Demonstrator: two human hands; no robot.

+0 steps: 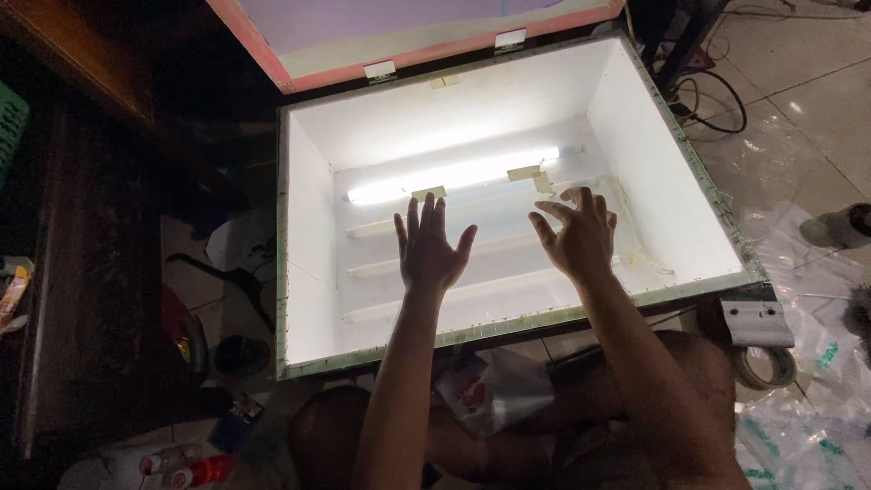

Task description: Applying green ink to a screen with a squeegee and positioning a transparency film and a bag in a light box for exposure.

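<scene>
A white light box (313,263) with a green rim lies open in front of me. A lit tube lamp (454,174) glows along its back, held by strips of tape, and more unlit tubes lie below it. My left hand (429,247) hovers flat over the middle of the box, fingers spread, holding nothing. My right hand (575,234) hovers beside it with fingers spread and slightly curled, also holding nothing. Whether either hand touches a surface I cannot tell.
The box's pink-framed lid (408,36) stands open at the back on hinges. A tape roll (764,365) and a metal bracket (757,323) lie at the right on clear plastic sheeting. Cables (717,100) trail at the far right. A dark wooden bench (86,272) stands at the left.
</scene>
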